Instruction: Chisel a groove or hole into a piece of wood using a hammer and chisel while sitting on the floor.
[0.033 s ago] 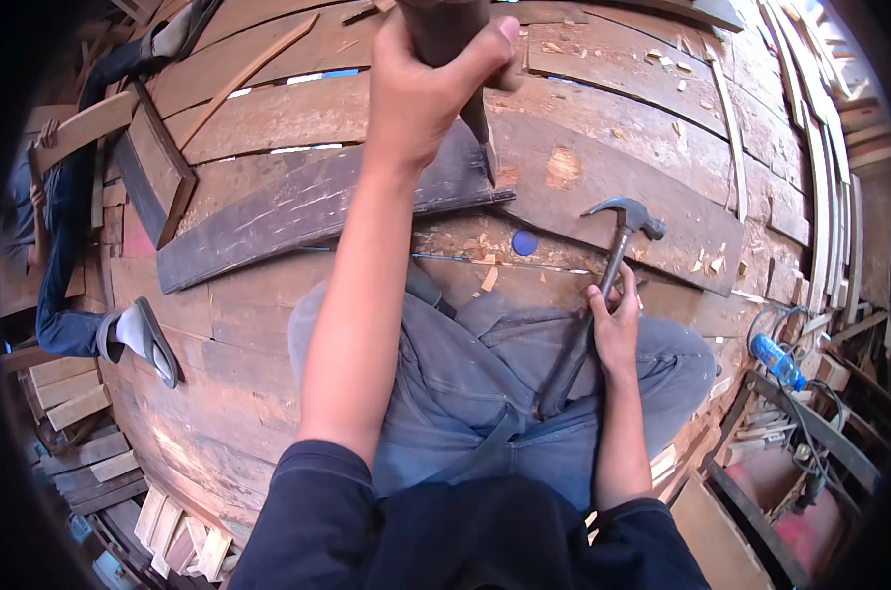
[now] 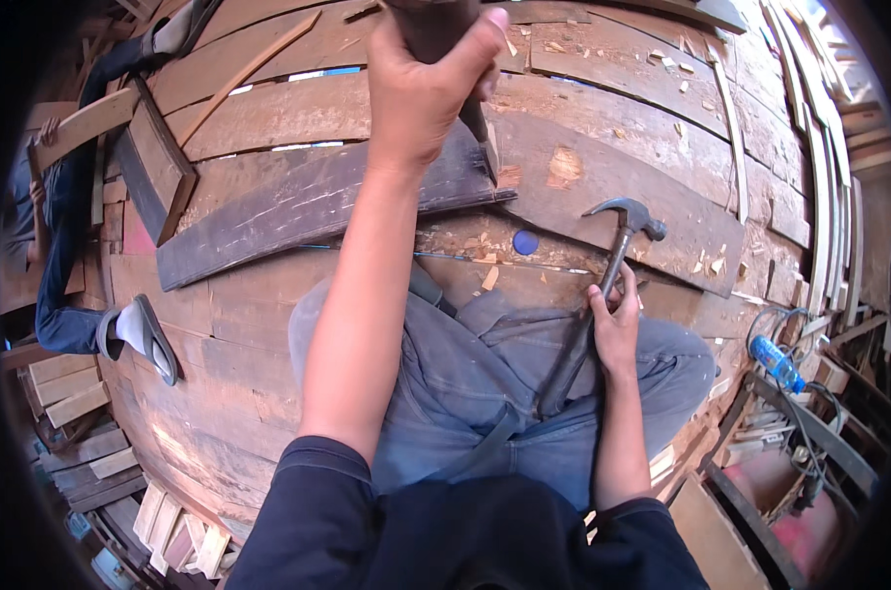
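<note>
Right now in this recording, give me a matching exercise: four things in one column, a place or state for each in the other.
1. steel claw hammer with dark handle
2. dark weathered wooden plank
3. small round blue disc
4. blue plastic bottle

a. lying at the far right among cables
b. gripped in the right hand
c. on the boards amid wood chips
d. under the left hand, which grips a dark tool

Pairs: 1-b, 2-d, 3-c, 4-a

A blue plastic bottle (image 2: 776,363), label perhaps blue, lies far right.
</note>
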### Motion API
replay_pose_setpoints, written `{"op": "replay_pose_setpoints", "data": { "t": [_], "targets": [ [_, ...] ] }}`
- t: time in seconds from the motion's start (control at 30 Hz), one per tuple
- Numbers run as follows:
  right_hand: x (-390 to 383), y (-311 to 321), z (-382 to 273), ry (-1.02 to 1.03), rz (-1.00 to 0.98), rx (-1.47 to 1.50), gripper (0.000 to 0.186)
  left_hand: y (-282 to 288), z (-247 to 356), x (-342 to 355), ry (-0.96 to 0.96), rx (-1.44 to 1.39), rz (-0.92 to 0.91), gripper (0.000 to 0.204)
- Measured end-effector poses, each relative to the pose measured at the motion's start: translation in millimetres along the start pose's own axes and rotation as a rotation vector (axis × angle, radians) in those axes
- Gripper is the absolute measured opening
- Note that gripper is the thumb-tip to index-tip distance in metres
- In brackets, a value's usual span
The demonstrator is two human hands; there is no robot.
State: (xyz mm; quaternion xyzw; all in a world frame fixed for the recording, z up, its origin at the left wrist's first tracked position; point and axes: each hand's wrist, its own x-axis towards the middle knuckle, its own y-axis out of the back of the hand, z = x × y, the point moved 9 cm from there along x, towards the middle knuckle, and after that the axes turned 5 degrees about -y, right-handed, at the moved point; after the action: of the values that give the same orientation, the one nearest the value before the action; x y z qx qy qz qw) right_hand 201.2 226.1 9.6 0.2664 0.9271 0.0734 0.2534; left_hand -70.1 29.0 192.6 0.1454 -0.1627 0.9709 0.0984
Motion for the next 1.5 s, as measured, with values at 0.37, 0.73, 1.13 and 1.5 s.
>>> {"op": "replay_pose_setpoints", "data": {
  "t": [0.37, 0.73, 1.13, 1.5],
  "targets": [
    [3.1, -5.2, 0.0, -0.036, -0.037, -0.077, 0.049, 4.4, -43.9, 29.6, 0.125, -0.022, 0.065, 0.016],
    [7.3, -7.2, 8.4, -0.045, -0.061, 0.068, 0.048, -10.5, -37.0, 34.9, 0.102, 0.089, 0.023, 0.015],
    [-18.5, -6.3, -23.7, -0.016, -0.131, -0.124, 0.043, 22.4, -55.0, 36.4, 0.138, -0.128, -0.007, 0.015],
    [-39.7, 106.0, -70.7, -0.355, -0.189, -0.31, 0.037, 10.7, -50.0, 34.8, 0.06, -0.1, 0.008, 0.018]
  ]
}}
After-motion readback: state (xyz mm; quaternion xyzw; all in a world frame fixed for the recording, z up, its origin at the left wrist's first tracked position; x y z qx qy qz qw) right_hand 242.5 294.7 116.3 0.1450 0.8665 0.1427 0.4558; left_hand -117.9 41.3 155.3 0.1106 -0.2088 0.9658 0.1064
